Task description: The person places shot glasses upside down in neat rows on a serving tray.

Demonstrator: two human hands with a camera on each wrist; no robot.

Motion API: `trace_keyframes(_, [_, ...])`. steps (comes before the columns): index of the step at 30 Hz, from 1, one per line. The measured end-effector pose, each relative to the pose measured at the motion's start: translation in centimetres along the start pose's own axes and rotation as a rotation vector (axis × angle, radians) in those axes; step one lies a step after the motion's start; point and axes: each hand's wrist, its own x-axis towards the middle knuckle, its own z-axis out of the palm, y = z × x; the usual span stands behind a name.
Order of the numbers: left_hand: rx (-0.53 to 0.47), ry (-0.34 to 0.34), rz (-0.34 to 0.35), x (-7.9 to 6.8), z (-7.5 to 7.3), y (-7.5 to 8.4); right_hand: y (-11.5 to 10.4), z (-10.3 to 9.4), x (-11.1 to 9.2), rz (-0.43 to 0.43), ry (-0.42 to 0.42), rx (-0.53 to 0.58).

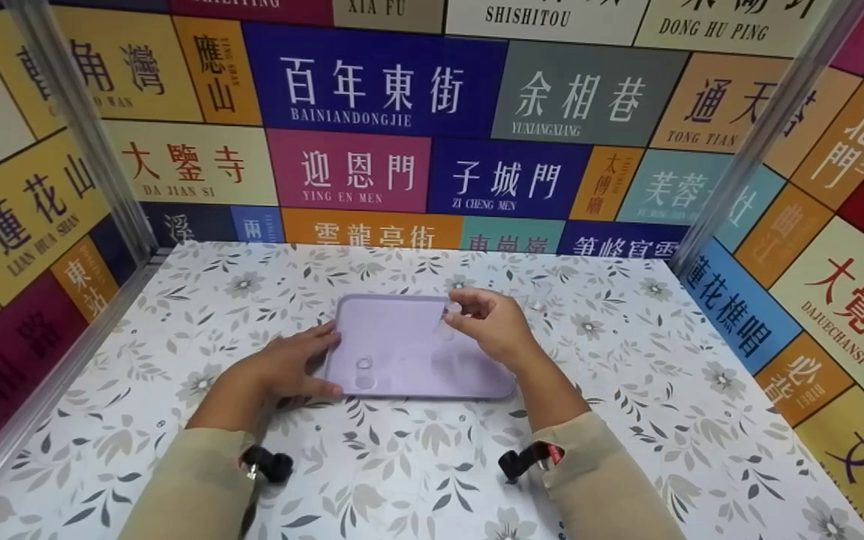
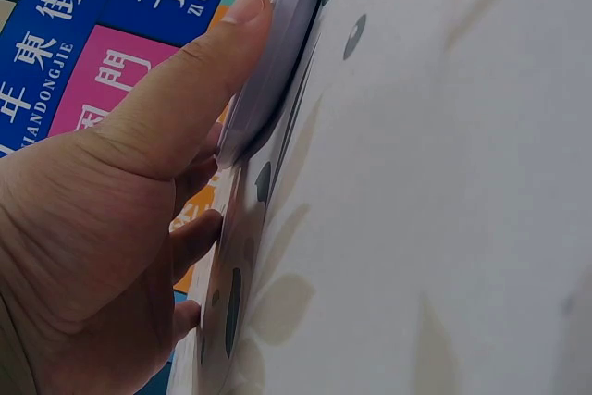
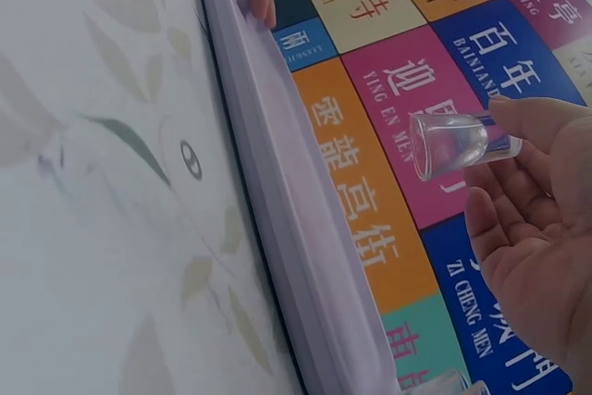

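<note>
A shallow purple tray [image 1: 402, 337] lies on the patterned table. My left hand [image 1: 293, 365] rests at its left end, the thumb [image 2: 217, 53] along the rim at the near corner and the fingers against the left side. Close to that thumb, a small clear shot glass [image 1: 364, 371] stands upside down on the tray. Over the tray's right part, my right hand [image 1: 498, 328] pinches a second clear shot glass [image 3: 453, 145] between thumb and fingers. In the right wrist view its wide rim points down and its base is up at the fingertips.
Behind the right hand, faint clear glasses [image 1: 541, 296] stand on the table; part of a clear glass [image 3: 449, 384] shows past the tray in the right wrist view. Walls with coloured name panels [image 1: 372, 79] and clear corner posts [image 1: 747, 127] enclose the table.
</note>
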Motion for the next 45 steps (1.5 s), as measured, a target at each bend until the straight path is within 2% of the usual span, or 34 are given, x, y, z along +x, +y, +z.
trace_keyframes(11, [0.011, -0.002, 0.027, 0.1, 0.0, -0.1, -1.2, 3.4, -0.1, -0.027, -0.114, -0.061])
trace_keyframes(17, [-0.009, -0.005, 0.017, 0.0, 0.0, 0.0, -1.1, 4.3, -0.5, -0.043, -0.182, -0.08])
trace_keyframes(24, [-0.036, 0.001, -0.014, 0.0, 0.1, 0.0, -0.7, 5.3, -0.9, -0.068, -0.22, -0.063])
trace_keyframes(34, [-0.013, 0.002, -0.025, 0.2, 0.1, -0.1, -0.3, 6.7, -1.3, -0.09, -0.315, -0.103])
trace_keyframes(38, [-0.007, -0.003, -0.012, 0.1, 0.1, -0.1, 0.0, 7.0, -1.3, -0.094, -0.324, -0.119])
trace_keyframes(45, [0.056, -0.001, 0.058, 0.2, -0.1, 0.0, 0.3, 7.3, -1.3, -0.097, -0.347, -0.144])
